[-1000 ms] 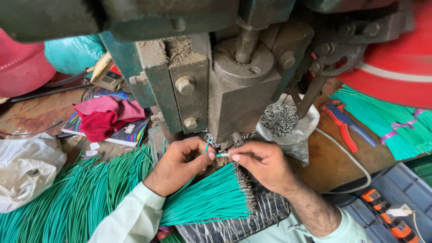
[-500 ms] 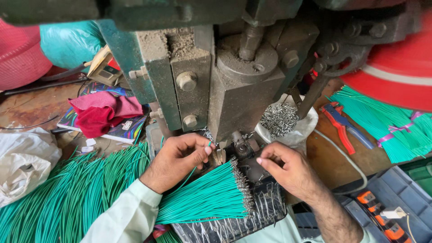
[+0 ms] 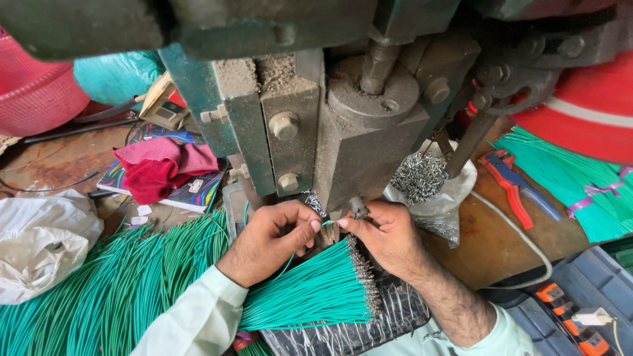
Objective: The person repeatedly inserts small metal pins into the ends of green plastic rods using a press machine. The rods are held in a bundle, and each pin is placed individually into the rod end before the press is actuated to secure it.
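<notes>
Under the press head, both hands meet at 1 green wire (image 3: 328,223). Left hand (image 3: 273,238) pinches it btw thumb and forefinger, closed on the wire; right hand (image 3: 386,234) also pinches the same wire near its end, fingers closed, just below the grey ram block (image 3: 359,148) of the crimping press (image 3: 277,142). Wire tip sits at the die, w/ a small metal terminal (image 3: 358,207) just above the right fingers.

Step in hand, as I judge: feeding 1 wire end into the die for crimping. Next move calls for holding the tip straight and steady, and fingers kept apart from the ram.

Below the hands lies a bundle of green wires (image 3: 303,296) w/ metal ends already on, resting on a clear plastic sheet (image 3: 343,333). Left of it, a big loose heap of green wires (image 3: 99,296). Right of the press, a bag of small metal terminals (image 3: 422,181), then red-blue pliers (image 3: 514,188) and a tied wire bundle (image 3: 580,188). A red cloth (image 3: 161,168) lies far left.
</notes>
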